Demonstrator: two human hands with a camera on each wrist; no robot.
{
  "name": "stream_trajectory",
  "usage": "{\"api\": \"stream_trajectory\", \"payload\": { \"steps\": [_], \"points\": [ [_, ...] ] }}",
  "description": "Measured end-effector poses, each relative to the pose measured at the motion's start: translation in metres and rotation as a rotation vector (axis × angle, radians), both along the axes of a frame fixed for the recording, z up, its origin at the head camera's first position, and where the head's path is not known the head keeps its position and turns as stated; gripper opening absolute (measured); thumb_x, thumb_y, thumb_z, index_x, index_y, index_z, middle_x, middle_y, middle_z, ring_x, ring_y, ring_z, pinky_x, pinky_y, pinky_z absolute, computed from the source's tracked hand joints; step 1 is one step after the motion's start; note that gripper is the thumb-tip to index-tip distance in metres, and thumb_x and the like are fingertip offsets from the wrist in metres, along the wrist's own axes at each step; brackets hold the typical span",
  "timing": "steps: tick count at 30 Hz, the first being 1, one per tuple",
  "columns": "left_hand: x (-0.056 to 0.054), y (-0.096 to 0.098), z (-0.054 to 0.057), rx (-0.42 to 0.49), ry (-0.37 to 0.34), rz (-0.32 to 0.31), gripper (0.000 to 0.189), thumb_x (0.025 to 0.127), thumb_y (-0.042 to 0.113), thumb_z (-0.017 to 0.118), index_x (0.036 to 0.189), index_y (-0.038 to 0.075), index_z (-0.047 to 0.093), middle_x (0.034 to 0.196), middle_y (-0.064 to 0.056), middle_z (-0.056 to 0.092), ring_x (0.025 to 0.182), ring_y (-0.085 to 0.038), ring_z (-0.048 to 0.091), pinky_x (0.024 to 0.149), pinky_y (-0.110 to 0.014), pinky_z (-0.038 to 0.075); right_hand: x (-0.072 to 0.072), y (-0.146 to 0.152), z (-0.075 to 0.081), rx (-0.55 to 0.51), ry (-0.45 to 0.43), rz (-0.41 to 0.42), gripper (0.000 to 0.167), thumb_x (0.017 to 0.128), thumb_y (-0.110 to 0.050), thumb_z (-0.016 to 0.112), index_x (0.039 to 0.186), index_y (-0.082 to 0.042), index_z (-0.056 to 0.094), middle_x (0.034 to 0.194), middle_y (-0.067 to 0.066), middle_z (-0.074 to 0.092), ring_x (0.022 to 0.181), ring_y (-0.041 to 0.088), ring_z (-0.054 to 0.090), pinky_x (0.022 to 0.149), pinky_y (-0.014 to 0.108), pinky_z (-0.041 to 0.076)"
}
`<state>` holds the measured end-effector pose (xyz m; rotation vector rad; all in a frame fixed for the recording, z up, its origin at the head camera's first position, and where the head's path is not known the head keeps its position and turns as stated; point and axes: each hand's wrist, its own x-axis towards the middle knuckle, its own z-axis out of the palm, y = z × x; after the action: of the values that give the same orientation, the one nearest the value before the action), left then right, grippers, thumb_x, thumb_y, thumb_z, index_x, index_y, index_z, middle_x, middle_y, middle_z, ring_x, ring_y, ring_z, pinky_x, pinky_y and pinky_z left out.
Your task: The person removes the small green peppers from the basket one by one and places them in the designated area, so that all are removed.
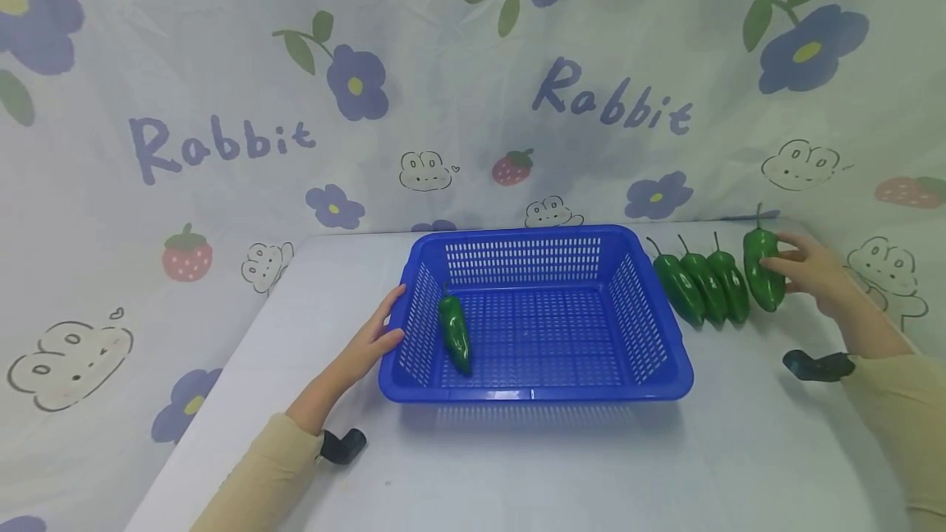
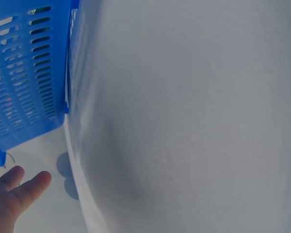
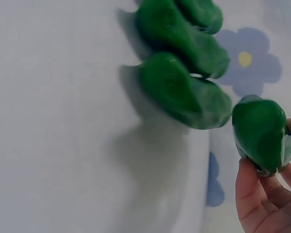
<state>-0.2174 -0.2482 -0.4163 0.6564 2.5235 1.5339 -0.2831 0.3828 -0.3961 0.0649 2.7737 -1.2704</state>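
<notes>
A glossy green chili pepper is pinched between the thumb and fingers of my right hand, at the right of the table. In the right wrist view the same pepper hangs off the surface, its blunt end toward the camera. Left of it, several green peppers lie side by side on the cloth. My left hand rests against the left rim of a blue plastic basket, fingers fairly straight. One more pepper lies inside the basket, near its left wall.
A white cloth covers the table. Behind it hangs a patterned curtain with flowers, rabbits and strawberries. The basket has raised slotted walls and stands between the two hands, with the row of peppers close to its right side.
</notes>
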Motion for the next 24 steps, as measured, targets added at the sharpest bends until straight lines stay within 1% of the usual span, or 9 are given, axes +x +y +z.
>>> {"api": "stream_trajectory", "payload": {
  "steps": [1,2,3,4,6,10,14,20,24],
  "points": [
    [0.0,0.0,0.0,0.001,0.0,0.0,0.065,0.094,0.021,0.04,0.148,0.013,0.005,0.15,-0.026,0.006,0.129,-0.053,0.024,0.094,-0.06,0.036,0.0,0.0,-0.002,0.003,-0.007,0.001,0.076,0.095,-0.031,0.044,0.142,0.007,-0.001,0.129,0.047,0.024,0.083,0.032,0.059,0.082,0.06,0.045],
    [0.0,0.0,0.0,0.002,0.0,0.001,0.065,0.094,0.021,0.04,0.148,0.012,0.005,0.15,-0.026,0.006,0.129,-0.053,0.024,0.094,-0.06,0.036,0.0,0.001,-0.004,0.005,-0.01,0.0,0.075,0.095,-0.032,0.043,0.142,0.007,-0.001,0.129,0.047,0.023,0.091,0.044,0.055,0.083,0.064,0.041],
    [0.0,0.0,0.0,0.003,-0.001,0.002,0.065,0.094,0.021,0.04,0.148,0.012,0.005,0.15,-0.026,0.006,0.129,-0.053,0.024,0.094,-0.06,0.036,0.0,0.001,-0.007,0.005,-0.015,0.0,0.074,0.095,-0.032,0.042,0.142,0.006,-0.002,0.13,0.047,0.022,0.099,0.053,0.048,0.085,0.067,0.037],
    [0.0,0.0,-0.001,0.006,-0.001,0.002,0.065,0.094,0.021,0.04,0.148,0.012,0.005,0.149,-0.026,0.006,0.128,-0.053,0.024,0.094,-0.06,0.036,0.0,0.002,-0.009,0.005,-0.019,0.0,0.074,0.095,-0.032,0.041,0.142,0.005,-0.002,0.13,0.047,0.022,0.106,0.057,0.042,0.086,0.068,0.035],
    [0.0,0.0,-0.001,0.007,-0.002,0.005,0.065,0.094,0.021,0.04,0.148,0.013,0.005,0.15,-0.026,0.006,0.129,-0.052,0.024,0.094,-0.06,0.036,0.0,0.002,-0.013,0.004,-0.021,0.005,0.073,0.096,-0.032,0.04,0.142,0.005,-0.002,0.13,0.047,0.02,0.11,0.059,0.037,0.088,0.068,0.034],
    [0.0,0.001,-0.001,0.012,-0.007,0.006,0.065,0.094,0.022,0.041,0.148,0.013,0.005,0.149,-0.026,0.007,0.128,-0.052,0.025,0.094,-0.06,0.036,-0.001,0.003,-0.02,0.011,-0.007,0.001,0.072,0.095,-0.031,0.04,0.141,0.008,0.001,0.129,0.049,0.021,0.111,0.059,0.036,0.09,0.064,0.036],
    [0.0,0.0,-0.001,0.016,-0.013,0.002,0.066,0.094,0.023,0.041,0.148,0.013,0.005,0.149,-0.027,0.007,0.128,-0.053,0.026,0.093,-0.059,0.038,-0.001,0.004,-0.024,0.018,-0.022,-0.026,0.073,0.095,-0.032,0.04,0.142,0.007,0.0,0.129,0.049,0.02,0.112,0.059,0.034,0.091,0.065,0.035],
    [0.0,0.0,-0.002,0.013,-0.005,0.005,0.066,0.094,0.023,0.041,0.148,0.012,0.005,0.149,-0.026,0.006,0.13,-0.051,0.023,0.096,-0.061,0.034,-0.001,0.005,-0.028,0.017,-0.054,-0.045,0.074,0.095,-0.033,0.041,0.142,0.007,-0.001,0.129,0.049,0.019,0.115,0.059,0.031,0.092,0.063,0.036],
    [0.001,0.0,-0.002,0.015,-0.006,0.003,0.065,0.094,0.022,0.04,0.148,0.012,0.005,0.149,-0.027,0.007,0.129,-0.052,0.024,0.095,-0.061,0.035,-0.001,0.005,-0.03,0.014,-0.059,-0.067,0.077,0.094,-0.036,0.041,0.141,0.007,-0.001,0.129,0.049,0.019,0.115,0.059,0.031,0.093,0.062,0.036]
  ]
}}
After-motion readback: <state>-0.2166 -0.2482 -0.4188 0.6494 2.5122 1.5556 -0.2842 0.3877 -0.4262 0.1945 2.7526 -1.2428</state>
